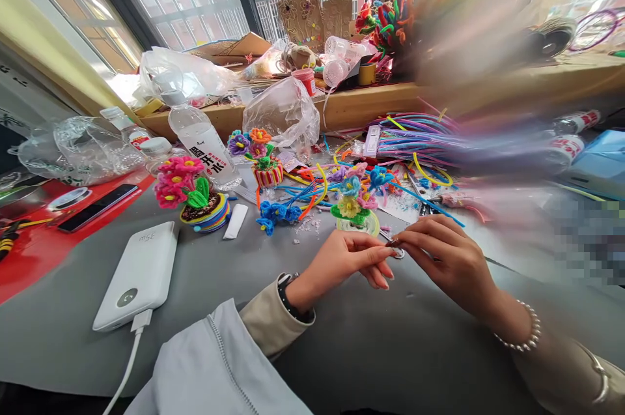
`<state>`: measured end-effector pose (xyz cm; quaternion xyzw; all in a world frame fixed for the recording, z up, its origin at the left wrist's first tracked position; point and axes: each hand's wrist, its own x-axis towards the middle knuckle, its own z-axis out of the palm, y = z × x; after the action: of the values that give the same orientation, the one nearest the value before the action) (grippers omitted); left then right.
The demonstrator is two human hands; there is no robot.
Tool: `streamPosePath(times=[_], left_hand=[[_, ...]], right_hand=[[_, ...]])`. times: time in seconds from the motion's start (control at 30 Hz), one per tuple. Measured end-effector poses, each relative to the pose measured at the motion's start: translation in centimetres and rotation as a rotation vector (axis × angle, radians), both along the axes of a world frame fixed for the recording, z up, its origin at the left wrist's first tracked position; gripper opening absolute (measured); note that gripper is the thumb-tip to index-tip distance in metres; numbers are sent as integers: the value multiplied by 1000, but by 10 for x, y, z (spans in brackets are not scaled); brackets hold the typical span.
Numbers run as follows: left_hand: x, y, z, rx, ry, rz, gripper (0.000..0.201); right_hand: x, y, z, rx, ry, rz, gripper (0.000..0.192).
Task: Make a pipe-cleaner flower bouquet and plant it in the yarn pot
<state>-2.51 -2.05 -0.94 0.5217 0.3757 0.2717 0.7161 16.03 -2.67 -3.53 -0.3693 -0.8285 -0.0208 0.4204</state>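
My left hand (349,260) and my right hand (448,262) meet fingertip to fingertip above the grey table (371,337). Both are closed in a pinch at a tiny dark piece that I cannot make out. Just behind the fingers stands a pot of yellow, blue and pink pipe-cleaner flowers (350,205), partly covered by my left hand. Blue pipe-cleaner flowers (277,214) lie to its left. Farther left are a pot of bright pink flowers (180,182) and a striped pot with orange and purple flowers (267,172).
A white power bank (139,275) with a cable lies at left, near a phone (97,208) on a red sheet. Behind are a water bottle (205,144), a clear plastic bag (286,112) and a bundle of pipe cleaners (415,141). A blurred area covers the right side.
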Motion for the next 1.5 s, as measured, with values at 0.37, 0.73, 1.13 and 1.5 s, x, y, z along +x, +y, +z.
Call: streamPosePath(times=[0.37,0.73,1.13,1.5], left_hand=[[-3,2,0,-31,48,-36,32],[-1,2,-6,10,-17,-17,41],[-1,0,-5,34,16,-1,31],[-1,0,-7,-35,-27,-183,30]], right_hand=[[1,2,2,-80,24,-16,15],[-2,3,-3,-24,-126,82,21],[2,5,4,-457,104,79,16],[15,14,11,-675,238,302,23]])
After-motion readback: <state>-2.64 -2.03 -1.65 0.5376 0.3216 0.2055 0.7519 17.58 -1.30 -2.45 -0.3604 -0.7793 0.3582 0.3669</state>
